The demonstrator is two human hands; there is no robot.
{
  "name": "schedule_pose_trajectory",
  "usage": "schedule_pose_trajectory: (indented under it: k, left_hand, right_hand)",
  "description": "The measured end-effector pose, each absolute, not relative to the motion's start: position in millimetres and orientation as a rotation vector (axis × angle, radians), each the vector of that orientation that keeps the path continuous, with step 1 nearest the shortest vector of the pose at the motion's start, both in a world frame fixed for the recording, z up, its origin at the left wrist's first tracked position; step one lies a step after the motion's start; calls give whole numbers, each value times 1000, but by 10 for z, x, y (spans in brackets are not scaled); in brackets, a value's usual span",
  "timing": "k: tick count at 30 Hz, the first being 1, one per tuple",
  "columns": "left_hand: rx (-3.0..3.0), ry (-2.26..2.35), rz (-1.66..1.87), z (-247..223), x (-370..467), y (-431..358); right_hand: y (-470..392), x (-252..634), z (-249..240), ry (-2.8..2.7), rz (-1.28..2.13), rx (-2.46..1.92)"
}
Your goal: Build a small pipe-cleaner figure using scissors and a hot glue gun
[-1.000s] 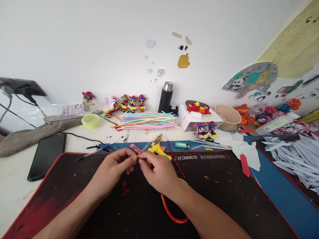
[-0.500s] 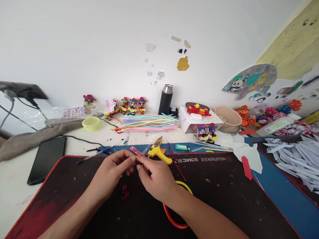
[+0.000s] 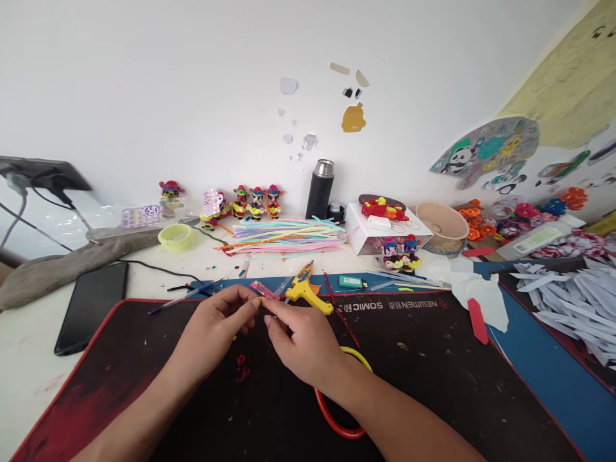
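Note:
My left hand (image 3: 214, 330) is closed over the dark mat (image 3: 433, 378), thumb and forefinger pinching a tiny yellow piece (image 3: 260, 299). From the other side, my right hand (image 3: 305, 340) meets it with the forefinger tip, its other fingers curled in; whatever else lies in its grip is hidden. A small curled red piece (image 3: 242, 367) lies on the mat below the hands. Just beyond my right hand rests a yellow glue gun (image 3: 308, 292), with a red fuzzy stem (image 3: 339, 311) beside it. Under my right wrist shows a red and yellow ring (image 3: 332, 417).
Pastel pipe cleaners (image 3: 289, 236) lie in a bundle behind the mat. Several small figures (image 3: 257, 202), a black flask (image 3: 321, 189) and a white box (image 3: 363, 240) line the wall. A phone (image 3: 91, 308) lies left, paper strips (image 3: 572, 308) right.
The view has shifted slightly. Both hands stay together in nearly the same pose, with the fingertips drawn a little closer around the yellow piece.

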State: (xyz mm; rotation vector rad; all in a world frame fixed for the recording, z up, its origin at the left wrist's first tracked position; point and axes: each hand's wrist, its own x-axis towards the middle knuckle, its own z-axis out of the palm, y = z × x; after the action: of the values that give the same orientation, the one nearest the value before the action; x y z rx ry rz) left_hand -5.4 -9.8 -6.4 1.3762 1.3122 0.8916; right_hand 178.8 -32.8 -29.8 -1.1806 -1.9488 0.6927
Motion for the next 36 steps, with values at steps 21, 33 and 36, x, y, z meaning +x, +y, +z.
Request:
schedule_pose_trajectory:
  k: [21,33,36]
  left_hand:
    - [1467,1357,905,-126,-6,-110]
    - [1385,1183,933,-62,-14,-130]
    - [1396,1189,932,-63,-9,-137]
  right_hand:
    - [-320,1826,-320,-1989,703,-1209]
    - [-263,1901,-194,-1743,896,-1230]
    - [-240,1915,-203,-1656,995,-1234]
